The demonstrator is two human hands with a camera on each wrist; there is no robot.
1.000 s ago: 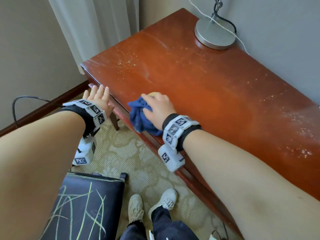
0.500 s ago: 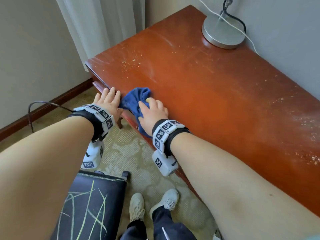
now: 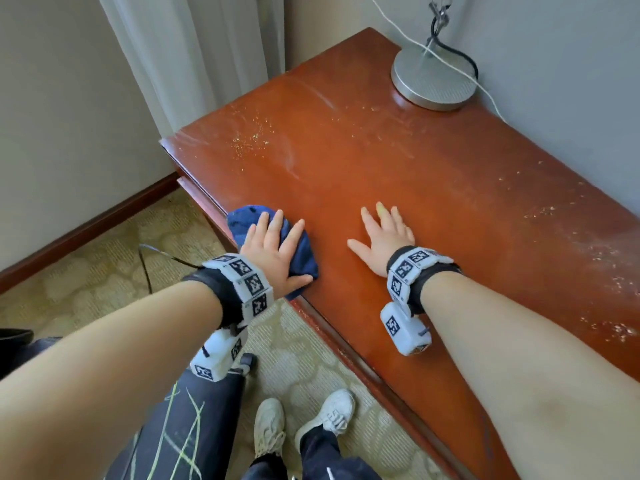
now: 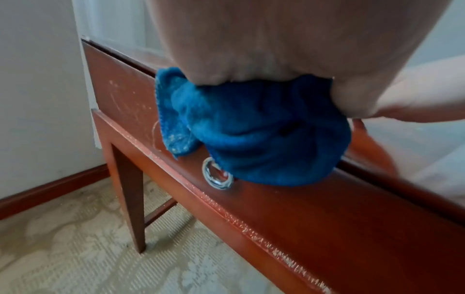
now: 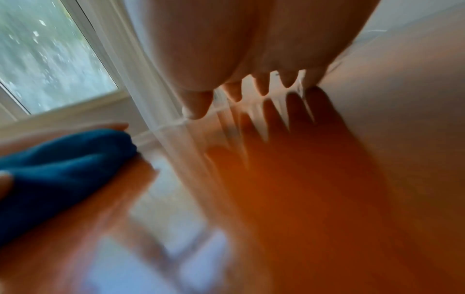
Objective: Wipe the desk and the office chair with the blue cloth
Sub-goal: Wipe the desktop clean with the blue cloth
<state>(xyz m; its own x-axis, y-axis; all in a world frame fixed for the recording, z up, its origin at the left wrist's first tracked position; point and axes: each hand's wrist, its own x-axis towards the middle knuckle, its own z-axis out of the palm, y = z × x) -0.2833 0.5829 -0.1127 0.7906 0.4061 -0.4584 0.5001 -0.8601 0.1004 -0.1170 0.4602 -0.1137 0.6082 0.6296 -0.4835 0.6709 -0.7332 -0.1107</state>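
The blue cloth (image 3: pixel 301 252) is bunched at the front edge of the reddish wooden desk (image 3: pixel 433 181) near its left corner. My left hand (image 3: pixel 277 249) lies flat on it with straight, spread fingers. The left wrist view shows the cloth (image 4: pixel 256 131) hanging over the desk's edge above a round metal drawer knob (image 4: pixel 217 177). My right hand (image 3: pixel 384 233) rests flat on the bare desk top to the right of the cloth, fingers spread, holding nothing. The blurred right wrist view shows the cloth (image 5: pixel 57 171) at the left. The black office chair (image 3: pixel 180 427), marked with green lines, stands at the lower left.
A silver round lamp base (image 3: pixel 433 81) with cables sits at the desk's far end by the wall. Pale crumbs (image 3: pixel 251 142) dot the desk's far left and right side. A white curtain (image 3: pixel 194 64) hangs behind the desk's left corner. A black cable (image 3: pixel 149 268) lies on the patterned carpet.
The cloth passed from my right hand to my left, which moved up from the desk's edge onto it. My right hand let go and moved right onto the bare desk top.
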